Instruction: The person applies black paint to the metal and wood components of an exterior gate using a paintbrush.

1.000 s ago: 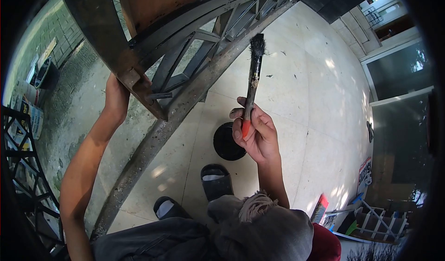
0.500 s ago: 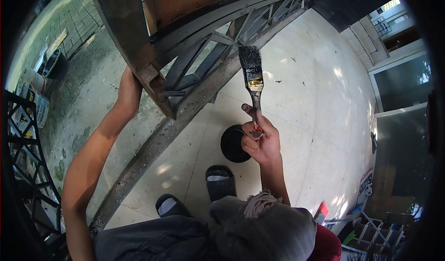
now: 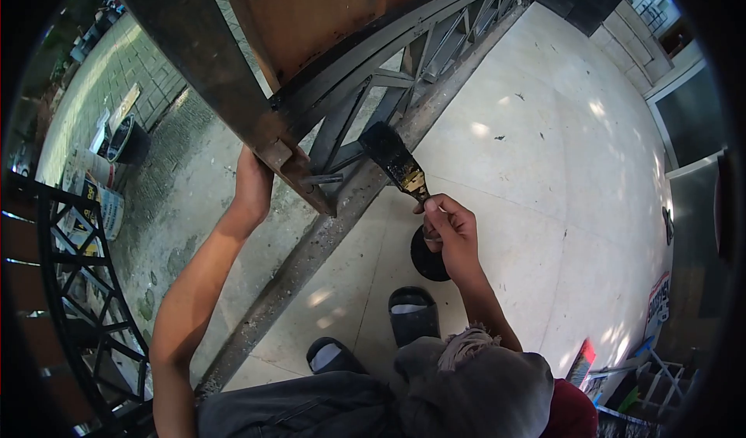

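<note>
A flat paintbrush (image 3: 400, 166) with black-coated bristles is pinched in my right hand (image 3: 453, 232), its head tilted up and left. In this view the bristles overlap the lower lattice of the metal gate (image 3: 342, 123). My left hand (image 3: 255, 185) grips the lower end of the gate's upright post (image 3: 206, 57), its fingers mostly hidden behind the metal. A short bolt (image 3: 322, 179) sticks out near the post's bottom corner. Under my right hand, a round black container (image 3: 430, 261) stands on the tiles, partly covered by the hand.
A concrete sill with a metal track (image 3: 287, 282) runs diagonally under the gate. My sandalled feet (image 3: 413, 314) are beside it on pale tiles. At left are buckets (image 3: 128, 143) and a black lattice panel (image 3: 89, 282). Tools (image 3: 637, 383) lie at lower right.
My right hand has tilted the brush from upright to leftward, bringing its bristles toward the lower gate lattice. My left hand still holds the post. The whole view has shifted.
</note>
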`<action>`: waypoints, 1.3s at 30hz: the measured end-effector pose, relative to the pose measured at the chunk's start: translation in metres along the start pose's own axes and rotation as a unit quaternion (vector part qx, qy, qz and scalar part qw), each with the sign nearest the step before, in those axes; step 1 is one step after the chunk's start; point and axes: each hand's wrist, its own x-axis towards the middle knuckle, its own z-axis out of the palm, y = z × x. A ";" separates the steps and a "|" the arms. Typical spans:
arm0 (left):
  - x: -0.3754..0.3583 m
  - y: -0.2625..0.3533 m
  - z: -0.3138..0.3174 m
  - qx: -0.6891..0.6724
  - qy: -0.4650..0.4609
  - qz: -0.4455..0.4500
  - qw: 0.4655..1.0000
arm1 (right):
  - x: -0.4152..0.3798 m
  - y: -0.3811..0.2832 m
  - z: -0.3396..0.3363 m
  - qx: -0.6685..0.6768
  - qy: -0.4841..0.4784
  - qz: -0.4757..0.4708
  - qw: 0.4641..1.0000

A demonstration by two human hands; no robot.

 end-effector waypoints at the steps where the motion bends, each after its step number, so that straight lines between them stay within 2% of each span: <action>1: -0.001 0.000 0.000 0.000 -0.016 0.009 1.000 | -0.002 0.000 0.006 -0.035 0.013 -0.028 0.999; 2: -0.001 0.000 -0.001 0.008 -0.018 0.006 1.000 | -0.003 -0.002 0.011 -0.071 0.026 -0.056 0.996; 4: -0.001 0.001 -0.002 -0.013 -0.017 -0.004 1.000 | -0.002 -0.010 0.014 -0.054 0.032 -0.072 0.995; 6: -0.002 0.000 -0.001 -0.008 -0.011 0.002 1.000 | 0.005 -0.026 0.015 -0.279 0.038 -0.221 0.934; 8: -0.003 0.001 -0.002 -0.004 -0.002 0.010 1.000 | 0.016 -0.042 0.016 -0.292 0.023 -0.250 0.923; 10: -0.004 0.003 -0.001 -0.005 -0.042 0.019 0.999 | 0.026 -0.052 0.018 -0.360 0.018 -0.342 0.868; 11: -0.003 0.003 0.001 -0.001 -0.040 0.018 0.999 | 0.031 -0.055 0.024 -0.337 0.017 -0.366 0.867; 12: -0.003 0.006 0.007 0.001 -0.015 0.015 1.000 | 0.036 -0.056 0.029 -0.334 0.016 -0.365 0.869; 14: -0.003 0.004 0.004 0.005 0.012 0.009 1.000 | 0.047 -0.056 0.034 -0.332 -0.018 -0.428 0.841; 15: -0.001 0.000 -0.002 0.022 -0.019 0.016 0.999 | 0.050 -0.057 0.033 -0.329 -0.019 -0.427 0.842; 16: 0.000 -0.003 -0.007 0.038 -0.050 0.023 0.998 | 0.053 -0.058 0.031 -0.380 0.017 -0.425 0.821; 17: 0.000 -0.006 -0.011 0.040 -0.049 0.023 0.998 | 0.054 -0.059 0.030 -0.429 0.052 -0.422 0.797; 20: 0.001 -0.005 -0.008 0.025 -0.042 0.019 0.999 | 0.042 -0.066 0.029 -0.428 0.061 -0.435 0.789; 22: -0.001 -0.006 -0.008 0.009 -0.005 0.002 1.000 | 0.041 -0.066 0.032 -0.427 0.034 -0.455 0.780; 24: 0.000 -0.007 -0.010 0.030 -0.024 0.013 0.999 | 0.044 -0.066 0.040 -0.433 0.008 -0.471 0.768; 26: -0.002 -0.009 -0.013 0.050 -0.041 0.027 0.998 | 0.055 -0.063 0.036 -0.428 0.024 -0.462 0.777; 29: 0.001 -0.008 -0.013 0.035 -0.055 0.032 0.997 | 0.046 -0.071 0.037 -0.390 0.117 -0.456 0.791; 30: 0.001 -0.007 -0.011 0.024 -0.047 0.025 0.998 | 0.035 -0.076 0.040 -0.390 0.117 -0.457 0.791; 32: 0.000 -0.002 -0.004 0.013 -0.039 0.019 0.999 | 0.021 -0.080 0.042 -0.453 0.028 -0.392 0.800; 34: -0.003 0.004 0.006 0.031 0.025 0.029 0.999 | 0.031 -0.073 0.048 -0.438 0.030 -0.410 0.800; 35: -0.002 0.002 0.000 0.031 0.026 0.029 0.999 | 0.038 -0.073 0.046 -0.443 0.053 -0.390 0.806; 37: 0.001 -0.002 -0.012 0.000 -0.092 0.019 0.996 | 0.037 -0.078 0.043 -0.473 0.102 -0.323 0.814; 38: 0.001 -0.004 -0.016 0.000 -0.091 0.021 0.996 | 0.031 -0.081 0.040 -0.473 0.101 -0.325 0.813; 39: 0.001 -0.004 -0.015 0.010 -0.088 0.018 0.996 | 0.023 -0.081 0.037 -0.436 0.075 -0.302 0.844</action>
